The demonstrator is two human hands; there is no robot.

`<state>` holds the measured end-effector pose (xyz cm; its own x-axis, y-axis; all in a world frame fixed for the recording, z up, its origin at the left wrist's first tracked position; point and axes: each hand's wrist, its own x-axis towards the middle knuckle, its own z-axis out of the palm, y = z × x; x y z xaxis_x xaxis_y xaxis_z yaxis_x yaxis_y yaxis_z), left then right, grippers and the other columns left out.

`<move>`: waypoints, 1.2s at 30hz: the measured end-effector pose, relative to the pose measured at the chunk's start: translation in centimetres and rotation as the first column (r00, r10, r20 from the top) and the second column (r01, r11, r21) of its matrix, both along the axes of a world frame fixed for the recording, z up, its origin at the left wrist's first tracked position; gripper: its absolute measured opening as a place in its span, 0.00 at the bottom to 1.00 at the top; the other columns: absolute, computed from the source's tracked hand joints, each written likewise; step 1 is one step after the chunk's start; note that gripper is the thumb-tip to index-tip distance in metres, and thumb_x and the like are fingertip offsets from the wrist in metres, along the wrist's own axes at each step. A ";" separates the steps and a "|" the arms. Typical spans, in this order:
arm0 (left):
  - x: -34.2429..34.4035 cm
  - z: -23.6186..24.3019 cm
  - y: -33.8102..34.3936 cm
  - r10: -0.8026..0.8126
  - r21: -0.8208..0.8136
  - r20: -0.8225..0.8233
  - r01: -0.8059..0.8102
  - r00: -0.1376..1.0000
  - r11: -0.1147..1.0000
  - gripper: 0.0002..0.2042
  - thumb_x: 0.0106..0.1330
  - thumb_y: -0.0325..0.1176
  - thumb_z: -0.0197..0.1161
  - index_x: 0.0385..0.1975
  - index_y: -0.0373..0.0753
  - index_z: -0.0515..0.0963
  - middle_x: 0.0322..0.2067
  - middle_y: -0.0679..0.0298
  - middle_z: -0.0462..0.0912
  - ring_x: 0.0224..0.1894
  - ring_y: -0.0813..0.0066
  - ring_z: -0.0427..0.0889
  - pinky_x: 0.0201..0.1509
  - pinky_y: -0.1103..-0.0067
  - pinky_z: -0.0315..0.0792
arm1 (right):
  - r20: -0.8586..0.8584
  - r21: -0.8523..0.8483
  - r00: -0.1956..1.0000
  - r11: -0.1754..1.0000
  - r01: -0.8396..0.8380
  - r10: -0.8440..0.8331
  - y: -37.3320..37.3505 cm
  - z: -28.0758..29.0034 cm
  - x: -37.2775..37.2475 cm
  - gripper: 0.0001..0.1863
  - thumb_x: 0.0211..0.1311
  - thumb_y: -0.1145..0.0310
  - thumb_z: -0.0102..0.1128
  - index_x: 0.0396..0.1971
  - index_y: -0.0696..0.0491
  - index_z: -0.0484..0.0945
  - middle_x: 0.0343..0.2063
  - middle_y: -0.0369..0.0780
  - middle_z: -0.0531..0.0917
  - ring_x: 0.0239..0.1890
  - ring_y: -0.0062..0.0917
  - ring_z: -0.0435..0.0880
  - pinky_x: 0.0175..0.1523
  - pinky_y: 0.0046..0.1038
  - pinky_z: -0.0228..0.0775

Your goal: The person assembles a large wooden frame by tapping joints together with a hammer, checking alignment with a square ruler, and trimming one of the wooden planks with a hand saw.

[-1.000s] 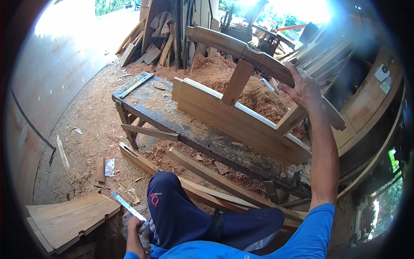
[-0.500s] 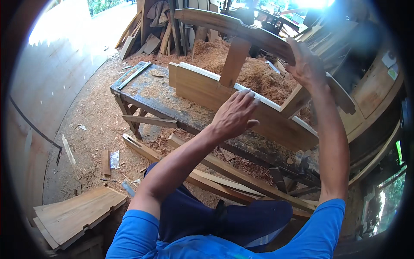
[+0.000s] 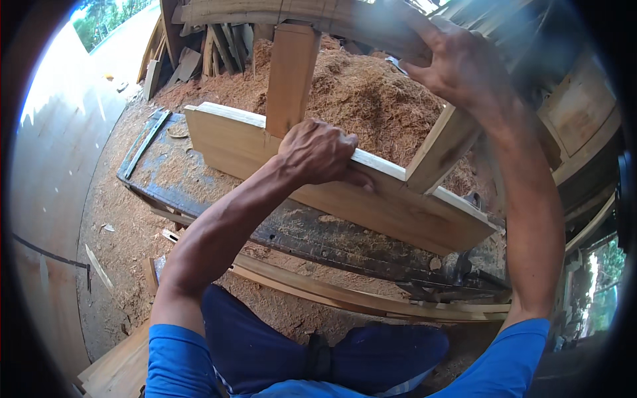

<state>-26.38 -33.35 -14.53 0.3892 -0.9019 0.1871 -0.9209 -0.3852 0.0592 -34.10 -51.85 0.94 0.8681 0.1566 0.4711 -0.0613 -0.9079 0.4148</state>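
A wooden frame stands on the workbench. Its wide lower board (image 3: 385, 204) has a pale top edge, and two posts, a middle post (image 3: 290, 79) and a right post (image 3: 439, 149), rise from it to a dark curved top rail (image 3: 345, 23). My left hand (image 3: 318, 152) is closed over the lower board's top edge, just right of the middle post's foot. Higher up at the right, my right hand (image 3: 461, 66) grips the top rail, thumb below and fingers over it; its fingertips are partly lost in glare.
Sawdust and dirt cover the worn workbench (image 3: 292, 229). A large heap of shavings (image 3: 371, 93) lies behind the frame. Long timber strips (image 3: 318, 285) lie below the bench's near side. Offcuts (image 3: 189, 63) lean at the back left, and a wooden panel (image 3: 123, 365) lies at lower left.
My left hand, open above the lower board before, has come down and closed on its top edge. My right hand stays at the top rail. The frame appears larger and farther left in view.
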 end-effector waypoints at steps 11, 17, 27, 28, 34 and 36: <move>2.9 -1.7 1.0 0.109 0.271 -0.320 -0.019 0.941 0.962 0.40 0.48 0.80 0.55 0.24 0.40 0.82 0.21 0.52 0.82 0.30 0.51 0.85 0.33 0.60 0.73 | -0.529 0.425 0.838 0.896 0.128 0.132 -5.3 -9.2 11.7 0.48 0.54 0.47 0.71 0.73 0.29 0.54 0.45 0.45 0.83 0.51 0.39 0.83 0.57 0.42 0.76; 4.4 -2.2 0.3 0.087 0.371 -0.397 0.073 0.914 0.926 0.41 0.52 0.81 0.47 0.22 0.42 0.81 0.21 0.55 0.82 0.29 0.52 0.84 0.35 0.62 0.74 | -0.587 0.522 0.780 0.838 0.159 0.217 -7.3 -11.7 13.0 0.50 0.53 0.47 0.72 0.73 0.27 0.51 0.45 0.46 0.83 0.51 0.44 0.83 0.58 0.44 0.75; 6.4 7.2 1.8 -0.275 0.621 -0.327 0.425 0.904 0.658 0.40 0.56 0.80 0.43 0.15 0.44 0.80 0.13 0.59 0.77 0.24 0.58 0.80 0.42 0.67 0.70 | -0.718 0.626 0.695 0.395 0.673 -0.046 -3.1 -5.6 0.9 0.50 0.54 0.43 0.69 0.70 0.48 0.51 0.44 0.58 0.82 0.45 0.55 0.84 0.54 0.51 0.74; 6.1 7.7 1.6 -0.278 0.629 -0.345 0.441 0.897 0.640 0.40 0.56 0.80 0.43 0.15 0.44 0.80 0.13 0.59 0.77 0.24 0.58 0.80 0.42 0.67 0.70 | -0.745 0.619 0.663 0.288 0.731 -0.081 -2.0 -5.6 -1.4 0.51 0.54 0.42 0.68 0.70 0.48 0.51 0.45 0.59 0.82 0.46 0.56 0.83 0.54 0.50 0.74; 6.0 3.2 1.0 -0.588 0.671 -0.321 0.617 0.742 0.412 0.33 0.63 0.69 0.49 0.14 0.45 0.82 0.15 0.62 0.79 0.29 0.64 0.79 0.43 0.69 0.70 | -0.791 0.579 0.593 -0.495 0.648 -0.150 9.6 -9.0 -13.9 0.46 0.62 0.35 0.57 0.64 0.60 0.60 0.51 0.62 0.78 0.56 0.57 0.77 0.60 0.46 0.68; 5.5 1.1 1.1 -0.693 0.633 -0.317 0.688 0.648 0.354 0.29 0.65 0.63 0.50 0.17 0.45 0.81 0.17 0.61 0.79 0.29 0.64 0.79 0.43 0.69 0.71 | -0.770 0.541 0.601 -0.719 0.437 -0.214 15.1 -10.5 -15.7 0.43 0.67 0.40 0.56 0.65 0.63 0.59 0.57 0.57 0.74 0.61 0.47 0.74 0.63 0.39 0.65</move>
<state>-20.87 -32.24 -13.40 -0.4297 -0.7069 -0.5618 -0.8811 0.4642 0.0899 -49.83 -36.72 -9.58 0.2749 -0.6103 -0.7429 -0.7109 0.3913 -0.5845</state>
